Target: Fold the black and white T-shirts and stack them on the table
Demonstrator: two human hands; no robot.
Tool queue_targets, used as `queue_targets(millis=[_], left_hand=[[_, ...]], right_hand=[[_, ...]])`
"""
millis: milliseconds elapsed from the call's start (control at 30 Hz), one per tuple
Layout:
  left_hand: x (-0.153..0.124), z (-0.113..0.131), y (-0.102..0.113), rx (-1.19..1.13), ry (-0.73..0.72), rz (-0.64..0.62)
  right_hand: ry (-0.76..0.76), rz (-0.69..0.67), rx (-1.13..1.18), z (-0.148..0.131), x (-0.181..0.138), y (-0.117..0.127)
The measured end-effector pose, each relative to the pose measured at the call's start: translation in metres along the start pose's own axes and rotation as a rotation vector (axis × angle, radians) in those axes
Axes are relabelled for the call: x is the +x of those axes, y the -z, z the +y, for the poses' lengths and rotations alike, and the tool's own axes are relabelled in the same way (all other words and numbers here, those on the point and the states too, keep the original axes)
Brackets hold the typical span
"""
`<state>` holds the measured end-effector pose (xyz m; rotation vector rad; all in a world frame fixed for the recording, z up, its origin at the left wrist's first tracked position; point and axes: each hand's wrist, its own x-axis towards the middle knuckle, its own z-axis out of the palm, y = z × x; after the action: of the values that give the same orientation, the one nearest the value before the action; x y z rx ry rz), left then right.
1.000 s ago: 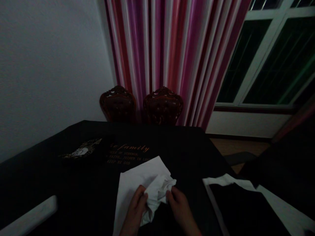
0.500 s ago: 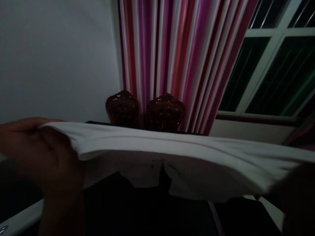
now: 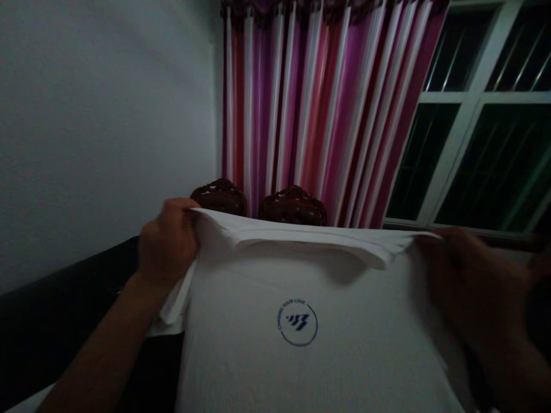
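A white T-shirt (image 3: 241,344) hangs stretched out in front of me, with its collar uppermost. On its front is a dark blue round print with lettering and slanted stripes. My left hand (image 3: 170,241) is closed on the shirt at the left shoulder. At the other shoulder my right hand (image 3: 473,287) grips the cloth, dark and somewhat blurred. Part of a sleeve dangles below my left hand. The shirt's lower end runs out of the picture.
Two carved dark chairs (image 3: 293,206) stand behind the shirt, before a striped pink and purple curtain (image 3: 301,115). A barred window (image 3: 491,166) is at the right, a pale wall (image 3: 107,115) at the left. A black surface (image 3: 64,315) lies at lower left.
The shirt has swung from a near-flat, edge-on position to hanging with its printed front toward me. Both hands have moved farther from the camera, and the view has tilted up.
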<state>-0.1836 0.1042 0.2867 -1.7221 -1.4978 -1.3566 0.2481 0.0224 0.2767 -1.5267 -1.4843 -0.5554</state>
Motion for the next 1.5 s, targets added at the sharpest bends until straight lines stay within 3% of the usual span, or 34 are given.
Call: queue_targets(millis=[67,200,267,367,567,700,833,967,1133,1233,1367,1433,1500], left_hand=[[0.013,0.008,-0.044,0.018,-0.063,-0.155],[0.015,0.004,-0.133,-0.006,-0.144,-0.388],[-0.008,-0.004,-0.161,-0.013,-0.164,-0.470],[-0.070,-0.021,-0.181,-0.030,-0.207,-0.603],[-0.209,-0.069,-0.185,-0.062,-0.272,-0.898],[-0.243,-0.099,-0.179,-0.018,-0.209,-0.991],[-0.234,-0.108,-0.169,0.015,-0.127,-0.998],[-0.217,-0.097,-0.164,-0.007,-0.106,-0.961],[-0.206,-0.089,-0.178,-0.025,-0.096,-0.960],[-0.193,-0.101,-0.187,0.098,0.062,-0.932],[-0.165,-0.109,-0.184,0.253,0.261,-0.794],[-0.158,-0.091,-0.175,0.223,0.232,-0.766],[-0.166,-0.052,-0.163,0.111,0.132,-0.817]], right_hand=[[0.079,-0.019,-0.139,0.003,0.019,-0.038],[0.083,-0.330,-0.222,0.021,0.032,-0.139],[0.115,-0.409,-0.209,0.032,0.015,-0.174],[0.165,-0.488,-0.180,0.046,-0.037,-0.200],[0.248,-0.854,-0.042,0.070,-0.164,-0.212],[0.250,-0.967,-0.061,0.081,-0.202,-0.205],[0.279,-1.006,-0.073,0.087,-0.203,-0.195],[0.278,-1.040,-0.098,0.092,-0.203,-0.189],[0.272,-1.071,-0.080,0.101,-0.211,-0.182],[0.246,-1.102,-0.036,0.107,-0.216,-0.173],[0.209,-1.165,0.038,0.118,-0.210,-0.164],[0.178,-1.136,0.057,0.123,-0.195,-0.166],[0.123,-1.054,0.045,0.129,-0.172,-0.177]])
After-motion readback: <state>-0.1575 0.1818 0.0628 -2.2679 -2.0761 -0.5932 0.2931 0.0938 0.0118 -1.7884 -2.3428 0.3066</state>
